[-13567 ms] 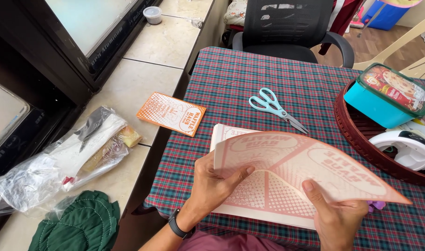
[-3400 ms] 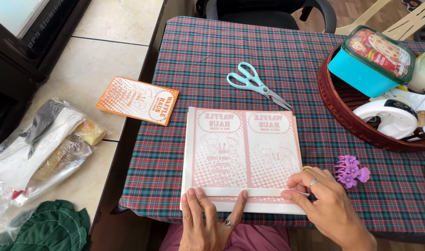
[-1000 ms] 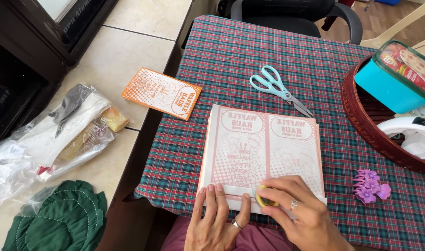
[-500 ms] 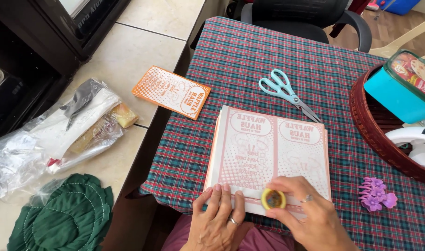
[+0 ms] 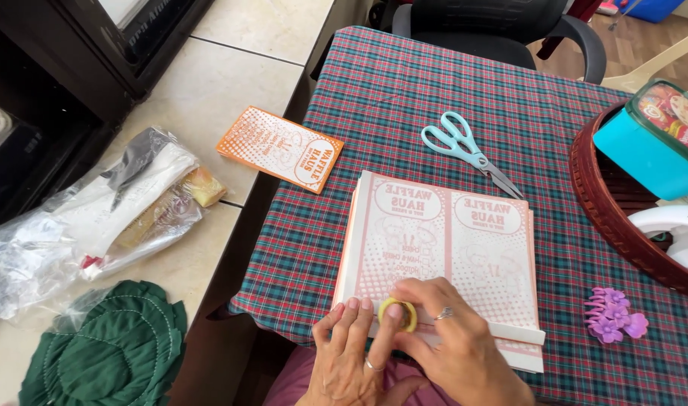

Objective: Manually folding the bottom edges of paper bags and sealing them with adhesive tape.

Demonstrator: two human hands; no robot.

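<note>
The flat pink printed carton stack (image 5: pixel 441 259), earlier held up unfolded, has been laid on the plaid tablecloth (image 5: pixel 404 113). A small yellow tape roll (image 5: pixel 399 313) has been brought onto its near edge, pinched by both hands.

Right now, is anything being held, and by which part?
A small yellow tape roll, pinched at its rim between both hands' fingertips, over the folded pink sheet.
</note>
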